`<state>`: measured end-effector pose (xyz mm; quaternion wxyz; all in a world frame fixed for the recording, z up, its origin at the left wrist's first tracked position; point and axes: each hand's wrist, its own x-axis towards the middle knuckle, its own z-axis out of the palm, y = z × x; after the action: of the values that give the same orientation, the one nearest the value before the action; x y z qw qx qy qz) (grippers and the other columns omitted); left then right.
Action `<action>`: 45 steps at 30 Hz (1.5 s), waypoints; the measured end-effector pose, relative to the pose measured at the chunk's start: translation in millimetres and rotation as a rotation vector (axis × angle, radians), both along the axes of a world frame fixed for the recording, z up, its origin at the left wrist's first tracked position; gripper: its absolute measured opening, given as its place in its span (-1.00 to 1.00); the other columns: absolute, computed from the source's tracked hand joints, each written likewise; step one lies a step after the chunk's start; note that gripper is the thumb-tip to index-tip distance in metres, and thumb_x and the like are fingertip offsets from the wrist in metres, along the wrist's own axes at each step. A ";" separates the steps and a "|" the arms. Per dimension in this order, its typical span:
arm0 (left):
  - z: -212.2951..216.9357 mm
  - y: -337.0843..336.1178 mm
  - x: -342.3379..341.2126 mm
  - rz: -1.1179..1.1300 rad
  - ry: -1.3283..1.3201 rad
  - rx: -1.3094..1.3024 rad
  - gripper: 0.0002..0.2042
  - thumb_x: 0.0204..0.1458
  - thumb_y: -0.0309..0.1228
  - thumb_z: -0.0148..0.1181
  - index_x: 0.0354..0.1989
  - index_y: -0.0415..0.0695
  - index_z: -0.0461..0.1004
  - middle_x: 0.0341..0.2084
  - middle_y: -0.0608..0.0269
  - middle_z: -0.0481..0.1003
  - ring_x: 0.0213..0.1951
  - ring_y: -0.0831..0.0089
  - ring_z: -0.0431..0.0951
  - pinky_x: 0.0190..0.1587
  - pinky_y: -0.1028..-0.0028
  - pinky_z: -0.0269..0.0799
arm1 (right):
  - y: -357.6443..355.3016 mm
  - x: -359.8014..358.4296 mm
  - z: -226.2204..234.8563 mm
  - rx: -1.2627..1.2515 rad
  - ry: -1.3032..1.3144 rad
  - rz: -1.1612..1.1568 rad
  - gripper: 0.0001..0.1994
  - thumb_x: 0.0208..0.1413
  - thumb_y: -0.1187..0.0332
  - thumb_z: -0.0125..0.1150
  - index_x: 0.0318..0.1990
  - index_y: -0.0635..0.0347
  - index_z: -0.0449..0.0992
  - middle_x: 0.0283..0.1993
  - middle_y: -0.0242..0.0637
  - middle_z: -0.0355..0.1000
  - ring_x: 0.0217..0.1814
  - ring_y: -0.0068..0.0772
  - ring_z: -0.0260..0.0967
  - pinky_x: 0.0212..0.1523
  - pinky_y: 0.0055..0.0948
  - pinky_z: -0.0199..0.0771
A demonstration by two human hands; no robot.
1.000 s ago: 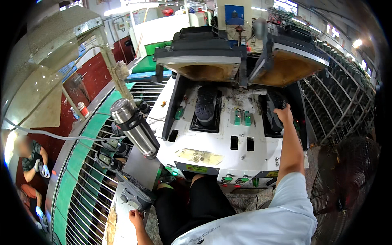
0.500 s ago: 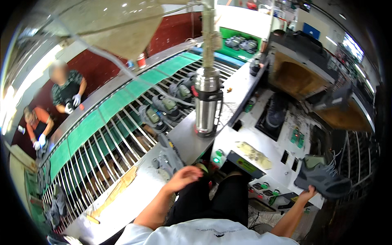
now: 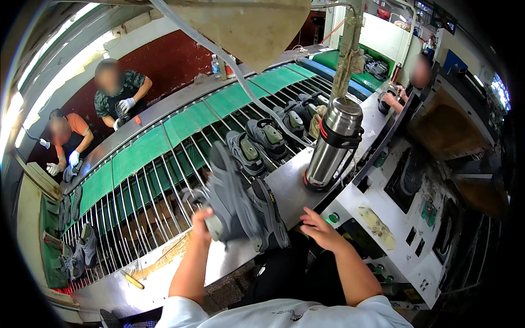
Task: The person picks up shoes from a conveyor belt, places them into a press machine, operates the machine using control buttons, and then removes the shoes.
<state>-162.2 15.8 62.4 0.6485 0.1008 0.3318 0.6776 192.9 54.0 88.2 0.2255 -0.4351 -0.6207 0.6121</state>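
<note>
A grey sneaker (image 3: pixel 221 199), partly smeared by motion, is held up over the near metal ledge, with my left hand (image 3: pixel 203 225) closed on its heel end. Just right of it a second grey sneaker (image 3: pixel 269 214) leans sole outward at the ledge's edge; the first shoe covers part of it. My right hand (image 3: pixel 321 229) has its fingers spread and nothing in them. It hovers between that second sneaker and the white machine (image 3: pixel 355 203).
A steel thermos (image 3: pixel 334 145) stands on the ledge. Several sneakers (image 3: pixel 266 136) rest on the roller conveyor (image 3: pixel 158 180). A yellow-handled tool (image 3: pixel 133 280) lies near left. Two co-workers stand across the conveyor; another person's hands (image 3: pixel 392 101) hold a shoe at far right.
My right hand has left the machine side and come in toward the middle, without the sneaker it held. My left hand, empty before, now grips a sneaker. The view has swung left.
</note>
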 end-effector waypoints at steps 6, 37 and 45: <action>-52.5 127.4 -146.5 0.071 0.523 -0.325 -0.60 -0.19 -0.60 0.13 -0.07 -0.27 0.32 -0.32 0.12 0.45 -0.31 0.19 0.52 -0.22 0.18 0.50 | 22.9 -36.9 -138.7 0.135 -0.088 -0.097 0.00 -0.11 0.00 0.37 0.34 0.34 -0.10 0.38 0.13 -0.09 0.45 0.00 -0.16 0.37 -0.23 -0.11; -189.0 34.9 170.3 0.070 1.767 -0.028 -0.87 -0.17 -0.43 0.13 -0.49 -0.22 0.37 -0.59 0.08 0.45 -0.52 0.11 0.45 -0.41 0.20 0.36 | -277.4 326.1 -55.8 0.120 0.733 -1.327 -0.10 -0.51 0.46 0.24 0.23 0.39 0.19 0.14 0.00 0.32 0.15 -0.08 0.32 0.21 -0.24 0.26; -187.5 34.6 173.4 0.101 1.795 0.010 -0.90 -0.15 -0.41 0.14 -0.49 -0.16 0.42 -0.61 0.13 0.48 -0.52 0.11 0.48 -0.41 0.18 0.38 | -184.1 530.0 77.5 0.458 -0.852 -1.482 -0.25 -0.37 0.24 0.33 0.16 0.18 0.38 0.01 0.02 0.34 0.11 -0.03 0.30 0.07 -0.29 0.31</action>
<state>11.2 50.4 -125.0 0.1143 0.5806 0.7147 0.3729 722.9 -130.2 165.7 0.3956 -0.8605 -0.3178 -0.0449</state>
